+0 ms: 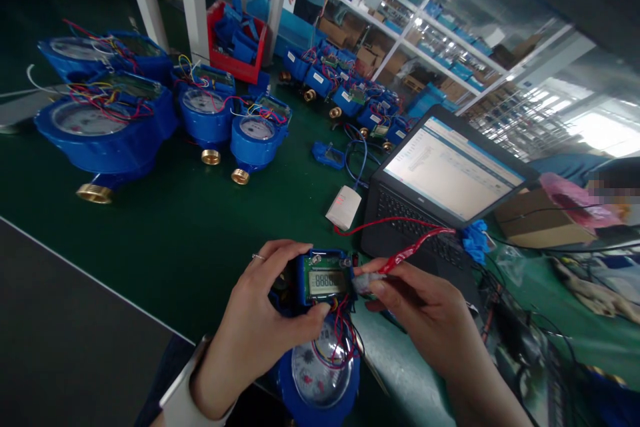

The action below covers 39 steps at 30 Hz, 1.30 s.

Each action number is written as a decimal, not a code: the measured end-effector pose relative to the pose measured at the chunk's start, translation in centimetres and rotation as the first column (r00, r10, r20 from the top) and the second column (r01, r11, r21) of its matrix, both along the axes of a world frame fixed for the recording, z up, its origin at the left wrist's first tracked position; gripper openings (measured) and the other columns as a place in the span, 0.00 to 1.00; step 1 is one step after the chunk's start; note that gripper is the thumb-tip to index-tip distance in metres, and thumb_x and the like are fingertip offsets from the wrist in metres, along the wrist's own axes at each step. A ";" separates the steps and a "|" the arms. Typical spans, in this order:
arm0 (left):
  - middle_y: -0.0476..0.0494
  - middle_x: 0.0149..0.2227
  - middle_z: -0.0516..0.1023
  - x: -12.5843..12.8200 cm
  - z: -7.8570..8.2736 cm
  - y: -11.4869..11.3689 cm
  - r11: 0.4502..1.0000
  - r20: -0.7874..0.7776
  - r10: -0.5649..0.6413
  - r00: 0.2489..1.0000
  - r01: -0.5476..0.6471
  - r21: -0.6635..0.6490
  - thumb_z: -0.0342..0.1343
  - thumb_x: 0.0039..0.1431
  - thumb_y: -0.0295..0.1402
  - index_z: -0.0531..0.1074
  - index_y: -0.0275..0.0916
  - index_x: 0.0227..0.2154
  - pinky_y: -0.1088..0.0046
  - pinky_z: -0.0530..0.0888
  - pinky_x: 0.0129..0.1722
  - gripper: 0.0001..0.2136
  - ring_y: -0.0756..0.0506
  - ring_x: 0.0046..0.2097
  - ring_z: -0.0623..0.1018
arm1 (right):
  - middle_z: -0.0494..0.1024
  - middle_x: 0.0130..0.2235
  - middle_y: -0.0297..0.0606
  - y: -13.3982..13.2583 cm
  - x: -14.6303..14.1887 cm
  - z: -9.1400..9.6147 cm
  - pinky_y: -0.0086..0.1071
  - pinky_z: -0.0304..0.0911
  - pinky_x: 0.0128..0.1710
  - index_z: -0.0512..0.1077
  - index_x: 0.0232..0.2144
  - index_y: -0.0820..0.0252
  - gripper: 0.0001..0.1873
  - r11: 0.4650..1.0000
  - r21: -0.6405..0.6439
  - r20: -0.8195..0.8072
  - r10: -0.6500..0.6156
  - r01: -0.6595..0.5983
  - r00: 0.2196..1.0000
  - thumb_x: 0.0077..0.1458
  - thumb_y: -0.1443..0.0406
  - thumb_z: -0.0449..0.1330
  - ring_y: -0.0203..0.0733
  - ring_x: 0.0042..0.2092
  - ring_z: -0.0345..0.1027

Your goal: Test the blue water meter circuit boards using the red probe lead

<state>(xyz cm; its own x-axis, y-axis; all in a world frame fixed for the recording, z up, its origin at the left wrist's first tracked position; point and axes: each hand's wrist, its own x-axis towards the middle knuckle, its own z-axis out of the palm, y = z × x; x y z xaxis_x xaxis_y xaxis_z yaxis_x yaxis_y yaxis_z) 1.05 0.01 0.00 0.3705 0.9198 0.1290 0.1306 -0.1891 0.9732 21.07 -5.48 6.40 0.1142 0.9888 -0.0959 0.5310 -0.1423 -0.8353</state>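
Visibly, in the head view, beside the near corner of the laptop (450, 167), the half-curled left hand (260, 320) grips a boxy blue module (326, 284) by its edges; the right hand (427, 303), nearly closed, pinches a lumpy grey probe (362, 281) on a glossy red cable (411, 253). Brass-ended meters (205, 121) stand left of the laptop.

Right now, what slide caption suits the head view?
Left hand grips a display unit; right hand holds a grey-tipped red cable.

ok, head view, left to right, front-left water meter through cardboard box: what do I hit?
Front-left blue water meter → left hand → LCD module → red cable's grey end → right hand → cardboard box.
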 end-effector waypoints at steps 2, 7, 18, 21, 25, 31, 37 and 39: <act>0.42 0.47 0.70 0.0 -0.1 0.0 1.000 0.001 -0.002 1.000 0.002 -0.002 0.60 0.46 0.30 0.68 0.43 0.47 0.56 0.71 0.47 0.22 0.40 0.48 0.73 | 0.80 0.35 0.39 -0.1 0.1 0.0 0.28 0.76 0.29 0.77 0.38 0.58 0.09 1.000 -0.007 -0.038 0.024 -0.025 0.999 0.59 0.61 0.59 0.39 0.32 0.75; 0.43 0.48 0.69 0.1 -0.1 0.0 1.000 0.006 -0.003 1.000 0.003 -0.003 0.60 0.47 0.30 0.67 0.44 0.47 0.56 0.70 0.48 0.22 0.41 0.49 0.72 | 0.80 0.36 0.40 -0.1 0.6 -0.1 0.28 0.77 0.29 0.77 0.38 0.57 0.09 1.000 0.021 -0.070 0.014 -0.013 0.997 0.59 0.61 0.59 0.40 0.33 0.76; 0.43 0.48 0.69 0.0 -0.1 -0.1 1.000 0.000 -0.007 1.000 0.007 -0.004 0.60 0.47 0.31 0.68 0.43 0.47 0.56 0.70 0.48 0.22 0.41 0.48 0.72 | 0.79 0.30 0.38 0.6 0.6 0.9 0.28 0.70 0.26 0.78 0.36 0.60 0.10 0.996 0.033 0.128 0.079 -0.084 0.989 0.57 0.60 0.60 0.38 0.28 0.72; 0.43 0.47 0.69 0.0 -0.1 -0.1 1.000 -0.006 -0.006 1.000 0.006 -0.005 0.60 0.47 0.31 0.68 0.44 0.47 0.56 0.71 0.47 0.22 0.41 0.48 0.72 | 0.79 0.30 0.38 0.7 0.5 1.0 0.28 0.69 0.26 0.78 0.36 0.60 0.11 0.997 0.015 0.151 0.079 -0.082 0.985 0.57 0.60 0.59 0.38 0.27 0.72; 0.43 0.47 0.70 0.1 -0.1 0.0 1.000 -0.007 -0.007 1.000 0.007 -0.004 0.61 0.46 0.31 0.68 0.43 0.47 0.56 0.71 0.47 0.22 0.41 0.48 0.73 | 0.79 0.31 0.39 0.8 0.5 1.2 0.28 0.70 0.27 0.78 0.36 0.60 0.10 0.996 0.013 0.152 0.091 -0.094 0.984 0.57 0.61 0.59 0.38 0.29 0.72; 0.43 0.47 0.70 0.1 -0.2 -0.1 1.000 0.001 0.008 1.000 -0.008 0.000 0.60 0.46 0.31 0.68 0.44 0.47 0.56 0.71 0.47 0.22 0.41 0.47 0.73 | 0.79 0.29 0.38 1.0 0.4 1.4 0.27 0.69 0.25 0.78 0.35 0.60 0.10 0.993 0.004 0.176 0.119 -0.122 0.977 0.57 0.60 0.59 0.37 0.27 0.72; 0.43 0.47 0.70 0.1 -0.1 -0.1 1.000 -0.012 0.003 1.000 -0.003 -0.013 0.60 0.46 0.31 0.68 0.44 0.47 0.55 0.70 0.48 0.22 0.40 0.48 0.72 | 0.79 0.29 0.36 1.5 0.1 1.6 0.28 0.66 0.25 0.78 0.35 0.59 0.10 0.990 -0.015 0.235 0.142 -0.143 0.961 0.57 0.60 0.59 0.37 0.27 0.71; 0.42 0.47 0.70 0.1 -0.1 0.0 1.000 -0.005 0.005 1.000 -0.005 -0.009 0.60 0.46 0.31 0.68 0.43 0.47 0.55 0.70 0.48 0.22 0.40 0.48 0.73 | 0.79 0.29 0.36 1.6 0.1 1.7 0.27 0.66 0.25 0.78 0.35 0.58 0.10 0.988 -0.011 0.255 0.154 -0.157 0.955 0.57 0.61 0.59 0.37 0.27 0.70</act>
<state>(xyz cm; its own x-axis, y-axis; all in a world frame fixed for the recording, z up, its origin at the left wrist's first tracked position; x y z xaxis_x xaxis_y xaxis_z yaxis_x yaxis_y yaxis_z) 1.15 -0.03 -0.07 0.3664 0.9228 0.1193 0.1363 -0.1800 0.9742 21.16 -3.91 8.14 -0.0216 0.9970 -0.0742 0.7408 -0.0339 -0.6709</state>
